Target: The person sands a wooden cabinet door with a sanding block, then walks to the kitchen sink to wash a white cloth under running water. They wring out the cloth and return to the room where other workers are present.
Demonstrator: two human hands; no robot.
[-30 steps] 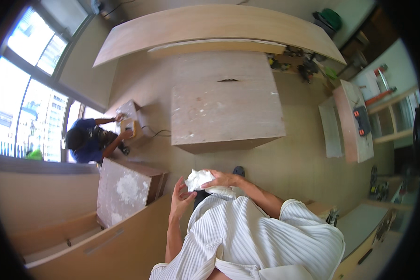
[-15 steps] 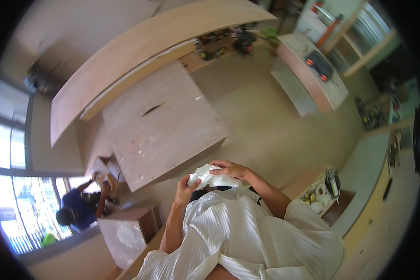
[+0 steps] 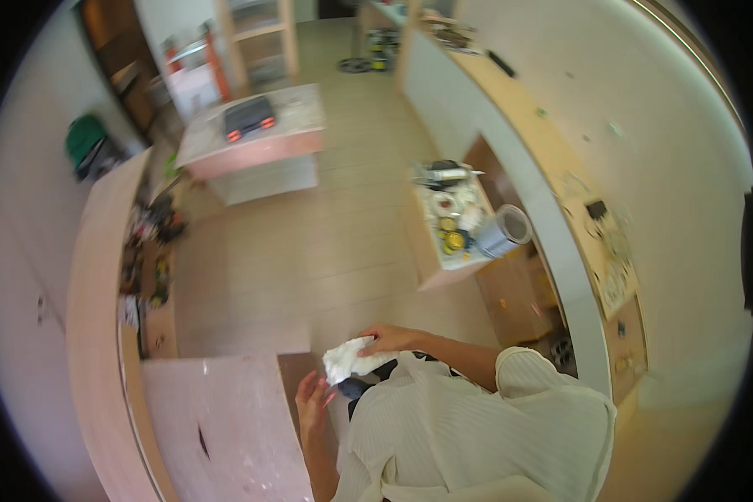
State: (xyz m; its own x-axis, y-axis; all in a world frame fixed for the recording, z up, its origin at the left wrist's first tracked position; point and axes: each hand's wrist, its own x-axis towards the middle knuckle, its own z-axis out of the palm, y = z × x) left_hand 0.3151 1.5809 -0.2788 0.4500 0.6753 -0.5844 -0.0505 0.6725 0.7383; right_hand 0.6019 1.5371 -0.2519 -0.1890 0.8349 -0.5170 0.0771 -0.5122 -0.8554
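Note:
A crumpled white cloth (image 3: 349, 363) is held in front of my chest. My right hand (image 3: 391, 339) grips its upper edge from the right. My left hand (image 3: 313, 399) is just below and left of the cloth with fingers spread, close to it but apart from it as far as I can tell. My white ribbed sleeves and top fill the lower middle of the view.
A large plywood-topped block (image 3: 217, 427) stands at my lower left. A long wooden counter (image 3: 88, 276) runs down the left side. A small table (image 3: 456, 230) with tins, a roll and tools is ahead right. A white bench (image 3: 255, 142) with a black case stands farther off.
My head has swung round hard to the right: the plywood block slid from the centre to the lower left, the window and the crouching person left the view. The cloth stays in my right hand.

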